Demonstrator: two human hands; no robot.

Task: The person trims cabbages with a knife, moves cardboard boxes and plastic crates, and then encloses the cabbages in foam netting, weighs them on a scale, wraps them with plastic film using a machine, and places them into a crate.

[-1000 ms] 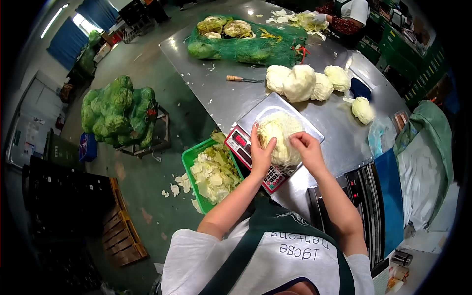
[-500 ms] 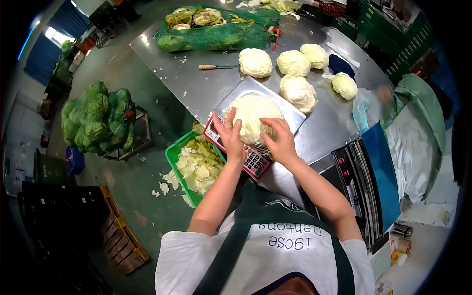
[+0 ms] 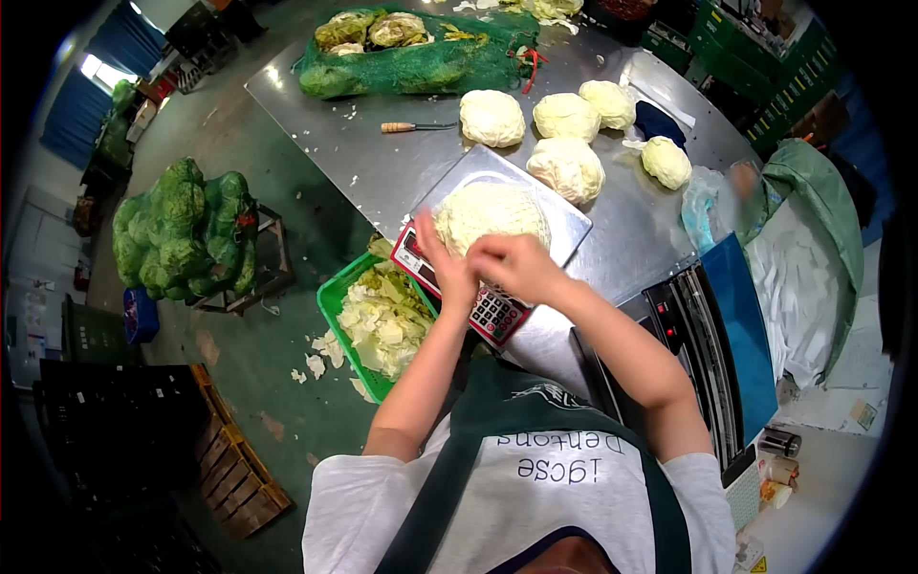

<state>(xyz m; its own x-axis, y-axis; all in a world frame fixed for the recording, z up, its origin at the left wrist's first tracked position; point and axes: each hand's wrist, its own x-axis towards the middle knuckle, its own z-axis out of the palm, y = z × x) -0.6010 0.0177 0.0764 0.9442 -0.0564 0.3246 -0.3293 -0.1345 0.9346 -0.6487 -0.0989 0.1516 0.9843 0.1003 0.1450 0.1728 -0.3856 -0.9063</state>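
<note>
Cabbage (image 3: 492,212) on the scale (image 3: 483,167), atop the table (image 3: 382,161)! L hand (image 3: 448,268) close by its L side, grip open, fingers blurred; R hand (image 3: 521,268) at the near side, fingers curled, can't tell if grip's holding anything. Bin (image 3: 331,314) w/ leaves (image 3: 384,325) nearby.

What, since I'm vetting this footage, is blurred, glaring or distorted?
Head view: strong fisheye bending, with black corners; head view: bright glare at the left end of the table, a washed-out window; head view: the left hand looks slightly blurred.
</note>
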